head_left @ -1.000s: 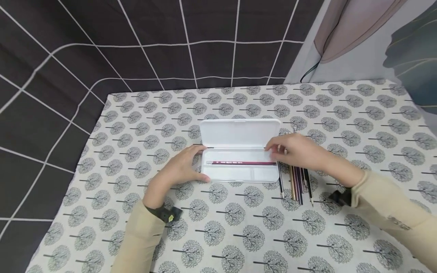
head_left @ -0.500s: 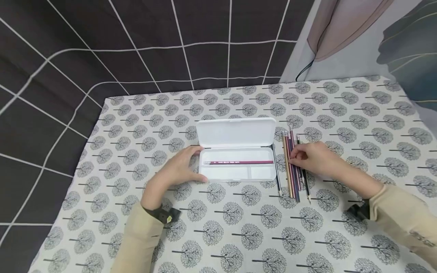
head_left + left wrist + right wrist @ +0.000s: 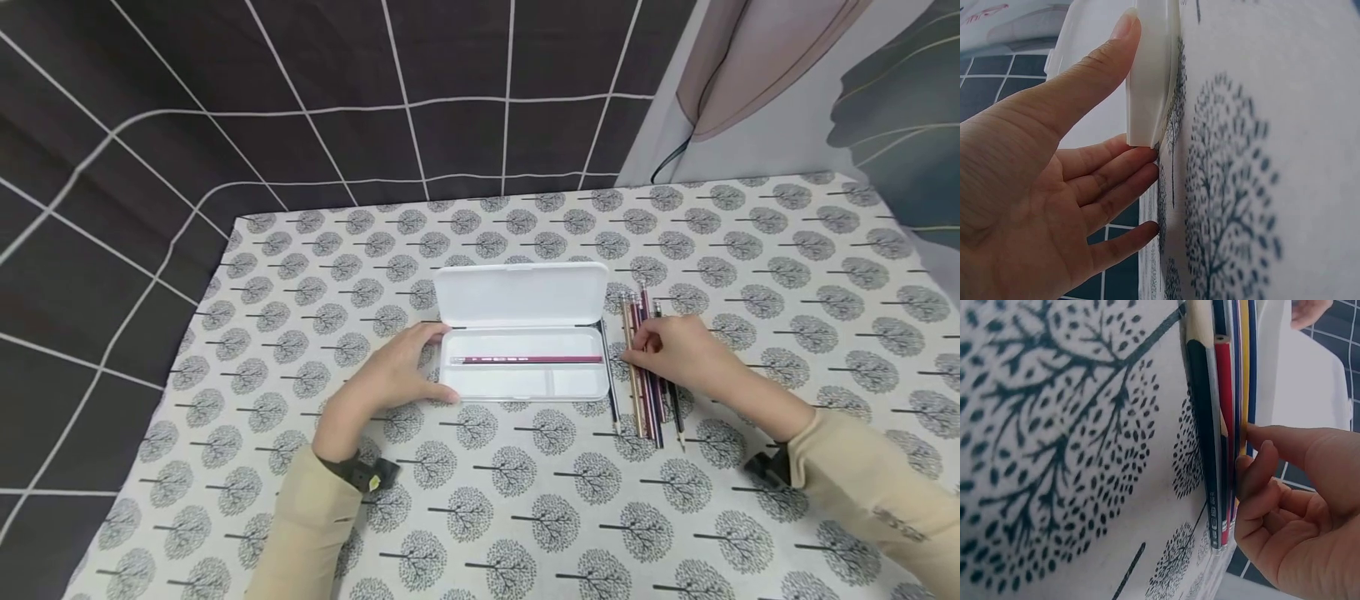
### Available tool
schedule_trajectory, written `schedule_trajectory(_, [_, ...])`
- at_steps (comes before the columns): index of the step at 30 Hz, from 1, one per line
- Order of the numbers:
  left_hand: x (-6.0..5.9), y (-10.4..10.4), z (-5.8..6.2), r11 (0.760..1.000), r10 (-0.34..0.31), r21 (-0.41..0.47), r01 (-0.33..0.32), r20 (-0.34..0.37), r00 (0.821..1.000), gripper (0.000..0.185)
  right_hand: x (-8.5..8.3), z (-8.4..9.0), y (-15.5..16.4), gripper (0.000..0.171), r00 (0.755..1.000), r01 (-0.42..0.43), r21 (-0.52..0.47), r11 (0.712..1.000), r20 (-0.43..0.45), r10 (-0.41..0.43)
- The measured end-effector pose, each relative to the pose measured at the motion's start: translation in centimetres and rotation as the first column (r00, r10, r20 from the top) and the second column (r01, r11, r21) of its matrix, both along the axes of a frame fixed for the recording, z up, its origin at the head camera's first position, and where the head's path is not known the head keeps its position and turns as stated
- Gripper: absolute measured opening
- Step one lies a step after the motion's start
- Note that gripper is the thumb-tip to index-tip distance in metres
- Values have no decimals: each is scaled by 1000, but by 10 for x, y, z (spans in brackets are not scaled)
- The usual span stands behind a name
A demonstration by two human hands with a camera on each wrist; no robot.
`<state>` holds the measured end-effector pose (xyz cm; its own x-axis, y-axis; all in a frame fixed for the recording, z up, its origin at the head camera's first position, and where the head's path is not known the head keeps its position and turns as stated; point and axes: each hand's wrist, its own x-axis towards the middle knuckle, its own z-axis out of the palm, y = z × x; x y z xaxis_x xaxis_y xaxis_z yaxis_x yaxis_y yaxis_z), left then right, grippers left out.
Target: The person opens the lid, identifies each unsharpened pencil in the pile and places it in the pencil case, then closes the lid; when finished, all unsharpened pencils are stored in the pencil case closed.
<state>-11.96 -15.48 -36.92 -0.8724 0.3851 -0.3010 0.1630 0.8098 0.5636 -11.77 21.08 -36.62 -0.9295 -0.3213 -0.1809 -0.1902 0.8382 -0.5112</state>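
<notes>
One red pencil in open case; left grip flat on it, right grip pinching loose pencils.

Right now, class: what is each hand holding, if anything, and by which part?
The left hand steadies the open pencil case at its left end, thumb on its edge. The right hand has fingertips on the row of pencils mid-length; none is lifted.

No text, label or number can be read in these views. The red pencil in the open white pencil case carries a pale printed marking along its side, but it is too small and blurred to make out any letters.
</notes>
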Motion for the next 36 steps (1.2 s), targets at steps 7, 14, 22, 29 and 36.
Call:
schedule_trajectory(7, [0, 1, 0, 1000, 1, -8, -1, -2, 1000, 100, -3, -1, -8, 20, 1000, -1, 22, 1000, 28, 0])
schedule_trajectory(14, [0, 2, 0, 1000, -6, -14, 6, -4, 1000, 101, -16, 10, -3, 28, 982, 56, -3, 998, 182, -55])
schedule_trajectory(22, [-1, -1, 1, 1000, 6, -6, -6, 1, 1000, 102, -24, 43, 8, 31, 974, 196, -129, 972, 141, -178])
schedule_trajectory(29, [0, -2, -2, 1000, 10, 6, -10, -3, 1000, 100, -27, 47, -13, 17, 995, 91, -466, 880, 1, -103])
schedule_trajectory(36, [-3, 0, -1, 1000, 2, -6, -2, -13, 1000, 99, -37, 39, -48, 8, 924, -312, -283, 907, -311, 221])
